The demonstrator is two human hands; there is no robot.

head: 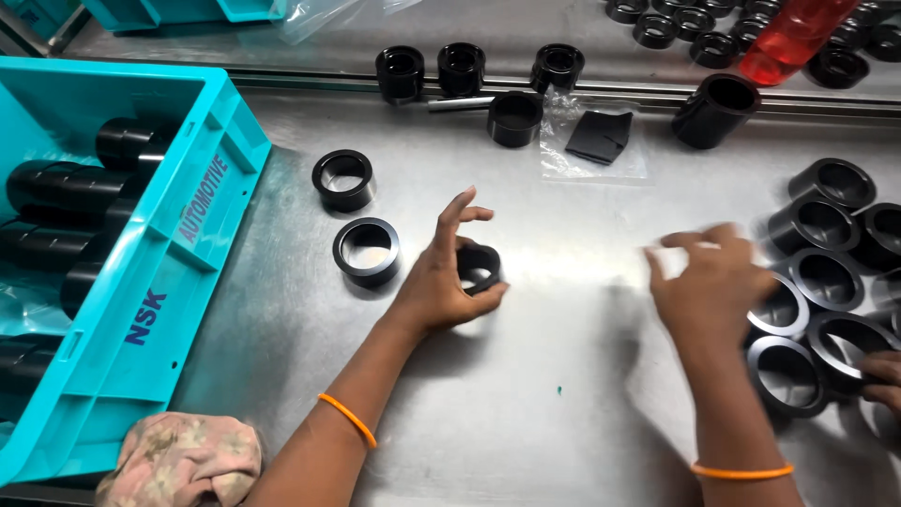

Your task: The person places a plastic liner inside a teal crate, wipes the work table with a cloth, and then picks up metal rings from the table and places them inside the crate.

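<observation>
Left hand point(441, 272) resting on brushed steel tabletop point(526, 413), thumb and fingers curled round a small black ring-shaped bush point(481, 267) that sits on the steel approx. centre of bench; index finger lifted, grip narrow, holding the bush. Thin orange band point(347, 419) on left wrist. Just left of that hand, two larger black metal rings point(366, 251) lying flat, one behind the other, apart from each other & from the hand. Right hand point(709, 277) blurred, fingers bent and spread over near edge of a cluster of dark grey metal rings point(826, 272) at right side of bench; can't tell whether holding one or merely touching. Orange band on that wrist too. Another person's fingertips point(882, 376) at far right edge, on one ring of the cluster. Turquoise plastic crate point(160, 310) at left w/ black cylinders stacked inside. Crumpled patterned cloth point(183, 460) at bottom left, beside crate. Further black bushes along back rail, clear plastic bag point(591, 155) w/ black piece on it, red translucent bottle point(793, 38) top right.
</observation>
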